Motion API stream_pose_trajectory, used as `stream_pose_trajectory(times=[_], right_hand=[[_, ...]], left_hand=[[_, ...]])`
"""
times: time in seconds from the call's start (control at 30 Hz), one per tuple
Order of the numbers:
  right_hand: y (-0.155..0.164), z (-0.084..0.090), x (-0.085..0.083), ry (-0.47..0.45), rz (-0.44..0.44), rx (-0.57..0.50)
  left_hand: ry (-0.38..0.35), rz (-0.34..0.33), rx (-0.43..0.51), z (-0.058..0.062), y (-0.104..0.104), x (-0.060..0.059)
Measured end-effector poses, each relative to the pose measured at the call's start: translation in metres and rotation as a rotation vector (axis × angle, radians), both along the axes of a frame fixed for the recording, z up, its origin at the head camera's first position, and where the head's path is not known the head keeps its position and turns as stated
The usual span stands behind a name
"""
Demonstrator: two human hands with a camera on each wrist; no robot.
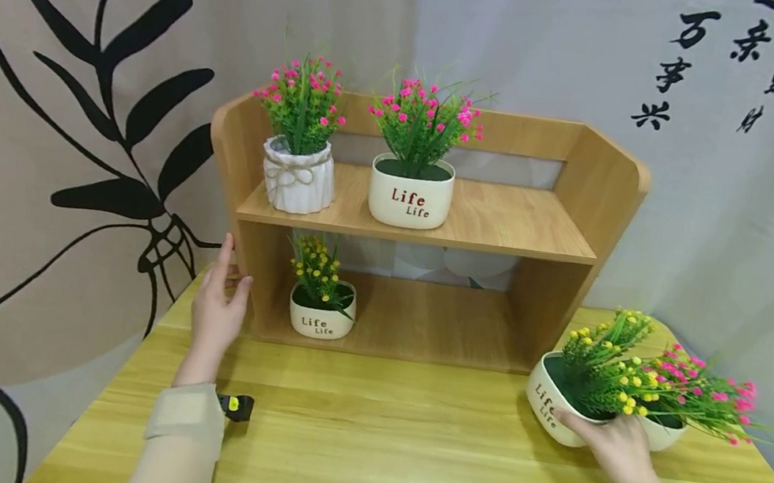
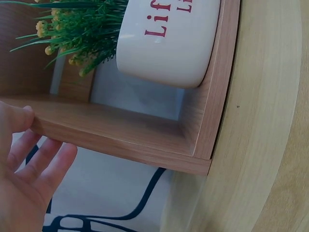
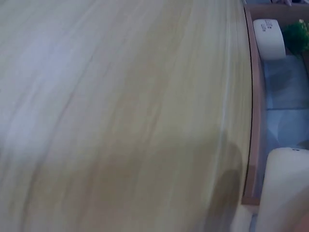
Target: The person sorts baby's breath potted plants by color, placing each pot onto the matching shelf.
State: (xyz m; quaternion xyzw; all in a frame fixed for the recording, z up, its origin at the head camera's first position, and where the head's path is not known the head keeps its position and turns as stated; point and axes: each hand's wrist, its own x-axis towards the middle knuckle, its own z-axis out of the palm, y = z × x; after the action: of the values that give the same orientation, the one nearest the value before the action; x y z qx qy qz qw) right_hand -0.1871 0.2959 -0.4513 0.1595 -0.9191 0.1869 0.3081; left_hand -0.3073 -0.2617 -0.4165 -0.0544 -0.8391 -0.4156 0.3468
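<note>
At the left end of the two-tier wooden shelf (image 1: 490,213), my left hand (image 1: 215,324) holds the side panel's front edge. In the left wrist view its thumb (image 2: 21,117) lies on the edge, with the other fingers along the outer side. My right hand (image 1: 621,451) grips a white "Life" pot with yellow flowers (image 1: 548,399), thumb on its front wall. The pot tilts beside the shelf's lower right corner, overlapping a white pot with pink flowers (image 1: 666,433) in the head view. Its wall (image 3: 285,188) fills the lower right of the right wrist view.
Up on the top board stand a ribbed white pot (image 1: 300,182) tied with twine and a white "Life" pot (image 1: 410,196), both pink-flowered. Below, a small yellow-flowered pot (image 1: 320,322) sits at the left. A black device (image 1: 237,408) shows by the left cuff, over the wooden table (image 1: 371,447).
</note>
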Motion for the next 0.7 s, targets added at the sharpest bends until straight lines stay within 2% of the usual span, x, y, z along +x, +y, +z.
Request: stream_pose_trajectory(times=[0.07, 0.13, 0.23, 0.3, 0.43, 0.7], right_hand=[[-0.009, 0.01, -0.002, -0.114, -0.054, -0.135], [-0.018, 0.02, -0.002, -0.239, -0.15, -0.285], [-0.026, 0.027, -0.002, -0.262, -0.102, -0.363], [-0.03, 0.029, -0.001, -0.237, -0.056, -0.402], [-0.037, 0.029, 0.002, -0.214, 0.014, -0.441], [-0.048, 0.031, 0.005, -0.229, 0.02, -0.404]], left_hand=[[0.0, 0.0, 0.007, 0.0, -0.001, 0.0], [-0.003, 0.0, 0.009, 0.0, -0.002, 0.0], [-0.002, 0.001, 0.003, 0.0, -0.002, 0.0], [0.004, 0.005, -0.003, -0.001, -0.002, 0.0], [0.013, 0.009, -0.007, -0.002, -0.002, -0.001], [0.008, 0.003, 0.004, -0.001, -0.002, -0.001]])
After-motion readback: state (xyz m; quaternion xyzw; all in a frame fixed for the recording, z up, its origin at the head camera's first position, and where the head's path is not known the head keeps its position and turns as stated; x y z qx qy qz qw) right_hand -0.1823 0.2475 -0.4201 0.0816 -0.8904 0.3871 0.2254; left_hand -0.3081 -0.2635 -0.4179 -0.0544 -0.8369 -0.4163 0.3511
